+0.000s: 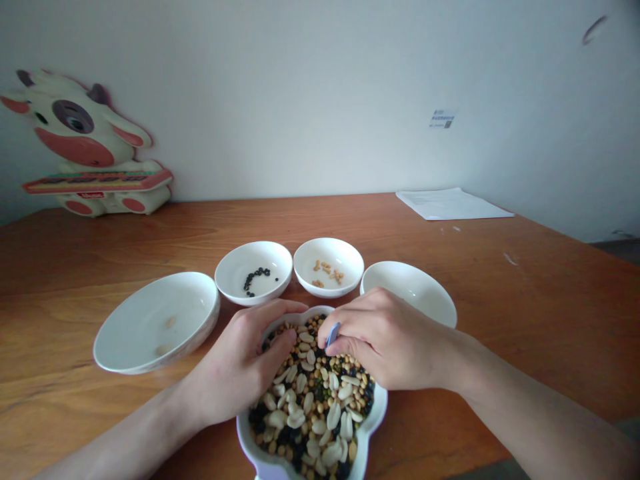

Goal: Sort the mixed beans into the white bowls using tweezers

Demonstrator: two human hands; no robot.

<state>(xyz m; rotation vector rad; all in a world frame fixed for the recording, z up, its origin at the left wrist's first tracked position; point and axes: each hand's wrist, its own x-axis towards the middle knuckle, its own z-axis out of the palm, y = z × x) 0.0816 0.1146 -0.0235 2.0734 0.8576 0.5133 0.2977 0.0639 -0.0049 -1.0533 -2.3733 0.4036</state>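
A white flower-shaped box (379, 407) sits at the table's front, full of mixed peanuts, yellow soybeans, black beans and small green beans. My left hand (245, 357) is closed on its far left rim, thumb inside over the beans and forefinger along the edge. Above the box's far right part, my right hand (385, 340) pinches a small blue flat-ended tool (333, 335). Most of that tool is hidden by the fingers, and I cannot tell whether its tip touches the beans.
Behind the box, one white bowl (235, 262) holds several black beans and another bowl (329, 243) several yellow ones. A left bowl (135, 313) has two pale brown pieces; a right bowl (410, 283) is partly covered by my hand. Farther back are a cow toy (95, 153) and paper (453, 204).
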